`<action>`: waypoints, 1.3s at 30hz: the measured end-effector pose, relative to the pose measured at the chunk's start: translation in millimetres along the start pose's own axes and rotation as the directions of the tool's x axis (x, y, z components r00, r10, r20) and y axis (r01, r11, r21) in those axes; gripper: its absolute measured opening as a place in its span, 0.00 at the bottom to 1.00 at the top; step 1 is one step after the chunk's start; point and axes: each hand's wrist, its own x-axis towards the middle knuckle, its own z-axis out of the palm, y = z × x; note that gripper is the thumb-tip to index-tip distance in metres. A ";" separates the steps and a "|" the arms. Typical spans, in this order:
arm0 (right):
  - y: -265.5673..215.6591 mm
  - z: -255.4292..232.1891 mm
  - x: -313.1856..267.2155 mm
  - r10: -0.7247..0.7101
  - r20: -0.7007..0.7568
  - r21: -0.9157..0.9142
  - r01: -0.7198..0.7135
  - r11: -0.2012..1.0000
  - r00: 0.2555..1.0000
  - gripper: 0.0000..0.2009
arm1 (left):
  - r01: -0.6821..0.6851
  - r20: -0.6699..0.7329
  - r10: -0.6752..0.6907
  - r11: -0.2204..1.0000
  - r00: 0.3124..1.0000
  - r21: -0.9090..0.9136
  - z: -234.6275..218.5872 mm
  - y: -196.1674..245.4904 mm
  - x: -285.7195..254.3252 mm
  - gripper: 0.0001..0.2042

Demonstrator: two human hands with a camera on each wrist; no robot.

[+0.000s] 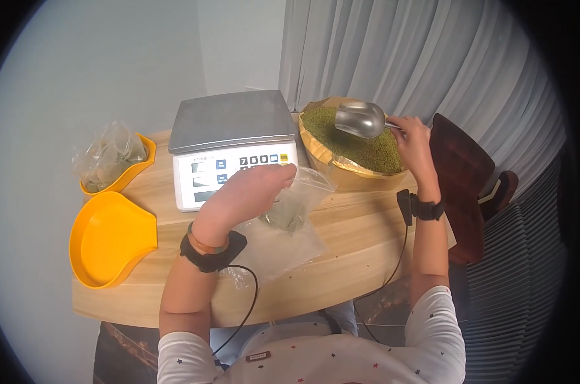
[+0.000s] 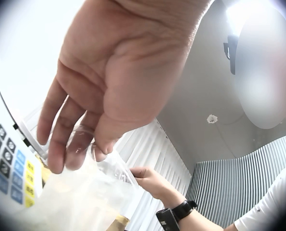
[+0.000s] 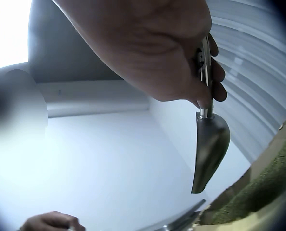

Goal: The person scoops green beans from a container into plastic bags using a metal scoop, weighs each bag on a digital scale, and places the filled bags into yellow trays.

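Note:
The left hand (image 1: 248,192) pinches the top edge of a clear plastic bag (image 1: 309,240) that hangs over the table, with some green contents low inside. In the left wrist view, thumb and fingers meet on the bag's rim (image 2: 92,187). The right hand (image 1: 413,144) grips the handle of a metal scoop (image 1: 360,120), held above a sack of small green grains (image 1: 373,153). The right wrist view has the fingers wrapped round the handle and the scoop's bowl (image 3: 211,149) pointing down in that picture. Whether the scoop holds grains cannot be told.
A scale with a grey plate (image 1: 232,121) stands behind the left hand. To the left are an empty yellow tray (image 1: 104,240) and another yellow tray (image 1: 150,153) with filled clear bags (image 1: 114,160). A dark red chair (image 1: 463,160) stands at the right. Cables run from both wrists.

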 end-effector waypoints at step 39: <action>57.1 76.7 -20.9 0.328 0.377 0.599 -0.498 0.626 0.866 0.11 | -0.104 -0.066 0.101 0.993 0.993 -0.047 2.1 -8.2 0.4 0.05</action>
